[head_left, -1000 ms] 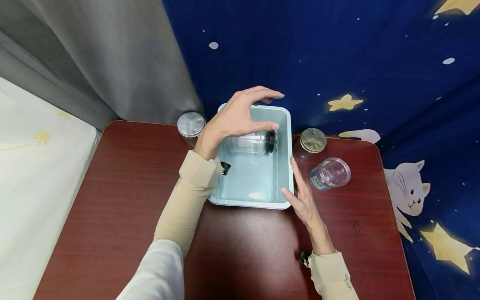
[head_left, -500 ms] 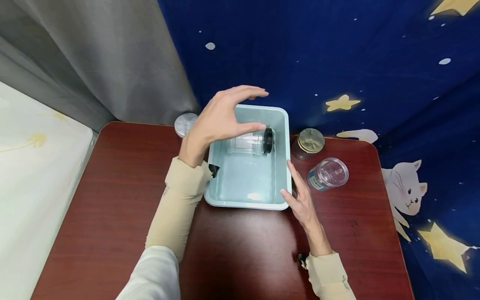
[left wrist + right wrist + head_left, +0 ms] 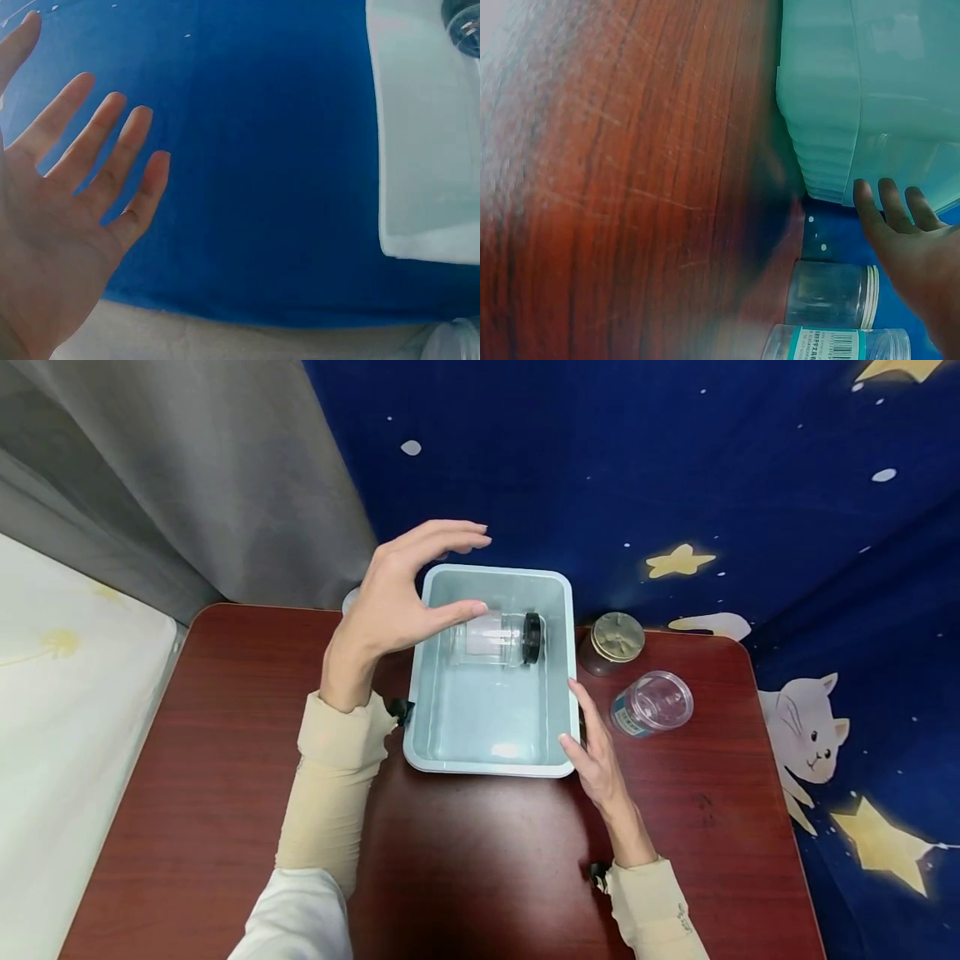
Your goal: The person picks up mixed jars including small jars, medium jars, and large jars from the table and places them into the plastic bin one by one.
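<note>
A pale blue plastic bin [image 3: 491,768] stands on the table. Inside it, toward the back, a clear jar [image 3: 487,639] with a black lid lies on its side, lid to the right. My left hand [image 3: 401,589] is raised by the bin's back left corner, holding nothing, thumb apart from the fingers. In the left wrist view its palm and spread fingers show beside the bin. My right hand [image 3: 600,760] rests at the bin's right side, thumb over the rim. Its fingers lie against the outer wall in the right wrist view.
Right of the bin, a metal-lidded jar [image 3: 615,642] stands behind a clear labelled jar [image 3: 652,703]. Another metal lid [image 3: 350,600] peeks out behind my left hand. The reddish-brown table [image 3: 225,760] backs onto a blue star-print curtain [image 3: 525,460] and a grey curtain [image 3: 225,468].
My left hand has moved left, from above the bin and the lying jar to the bin's left edge. The right hand stays at the bin's right side.
</note>
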The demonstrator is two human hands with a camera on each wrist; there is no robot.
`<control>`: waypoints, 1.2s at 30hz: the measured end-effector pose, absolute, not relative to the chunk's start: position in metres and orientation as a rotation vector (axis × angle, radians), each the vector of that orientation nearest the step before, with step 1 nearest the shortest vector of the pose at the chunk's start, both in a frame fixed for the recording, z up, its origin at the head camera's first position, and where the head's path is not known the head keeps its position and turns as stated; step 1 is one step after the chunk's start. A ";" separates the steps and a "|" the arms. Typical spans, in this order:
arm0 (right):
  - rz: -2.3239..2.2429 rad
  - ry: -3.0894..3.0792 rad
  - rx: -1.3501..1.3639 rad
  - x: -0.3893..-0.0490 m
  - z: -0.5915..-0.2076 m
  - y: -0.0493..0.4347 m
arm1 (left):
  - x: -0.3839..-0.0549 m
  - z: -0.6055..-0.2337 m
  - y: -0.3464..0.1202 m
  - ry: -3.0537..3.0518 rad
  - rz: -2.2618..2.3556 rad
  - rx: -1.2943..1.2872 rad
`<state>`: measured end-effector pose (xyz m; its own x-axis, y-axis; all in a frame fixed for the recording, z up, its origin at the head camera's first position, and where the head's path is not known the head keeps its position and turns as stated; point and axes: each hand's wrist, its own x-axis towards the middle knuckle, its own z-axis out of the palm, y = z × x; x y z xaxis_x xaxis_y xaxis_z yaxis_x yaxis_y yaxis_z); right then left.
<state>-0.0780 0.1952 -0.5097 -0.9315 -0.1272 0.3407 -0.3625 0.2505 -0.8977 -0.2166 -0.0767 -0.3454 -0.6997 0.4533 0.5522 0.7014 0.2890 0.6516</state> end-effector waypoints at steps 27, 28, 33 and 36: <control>1.694 -2.279 0.477 -0.088 -0.554 0.204 | -0.195 -0.344 -0.112 -2.311 -1.298 -0.818; 1.695 -2.277 0.476 -0.087 -0.555 0.204 | -0.195 -0.345 -0.113 -2.303 -1.291 -0.828; 1.696 -2.261 0.478 -0.087 -0.558 0.205 | -0.197 -0.348 -0.117 -2.260 -1.247 -0.877; 1.693 -2.259 0.481 -0.088 -0.557 0.205 | -0.198 -0.351 -0.120 -2.259 -1.233 -0.859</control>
